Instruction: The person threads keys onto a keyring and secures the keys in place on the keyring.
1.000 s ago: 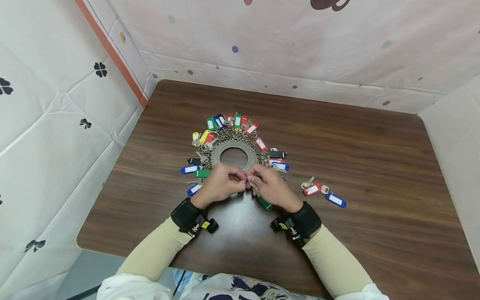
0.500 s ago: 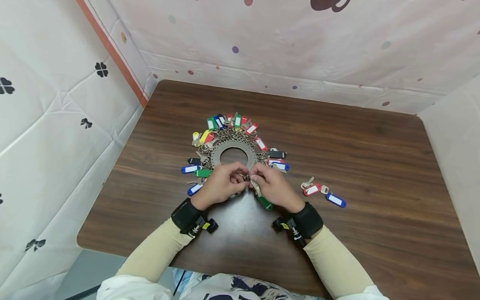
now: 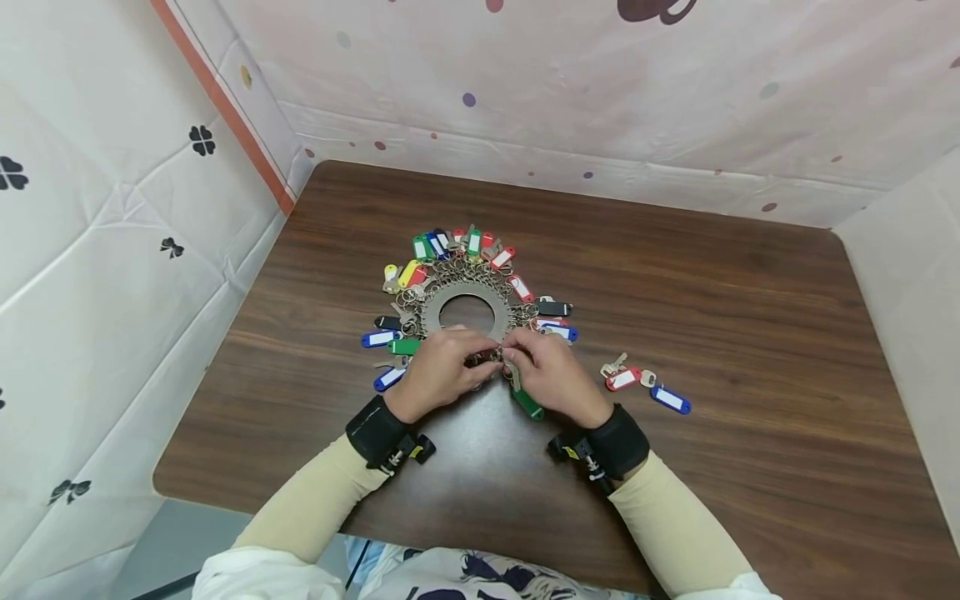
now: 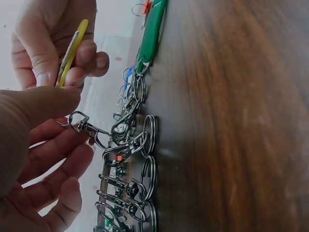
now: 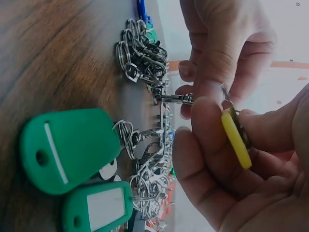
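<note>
My left hand (image 3: 442,367) and right hand (image 3: 547,371) meet at the near side of a grey metal ring (image 3: 432,315) hung with many clasps and tagged keys. Between its thumb and fingers the right hand pinches a yellow key tag (image 5: 236,140), seen edge-on with a key (image 5: 227,94) against it. My left hand pinches the split ring of a swivel clasp (image 4: 89,128) that is hooked on the metal ring; the fingertips hide part of it. Beside the right hand lies a green key tag (image 3: 527,405). Whether key and split ring are joined is hidden.
To the right on the wooden table (image 3: 750,317) lie a red key tag (image 3: 623,379) and a blue key tag (image 3: 671,399), each with a key. Bare clasps with split rings (image 4: 149,179) hang at the near side. Patterned sheets (image 3: 562,100) stand behind and beside the table.
The left hand has opened its grip slightly, showing more dark clasps between its fingers. The right hand has shifted a little to the right; the loose tags stay in place.
</note>
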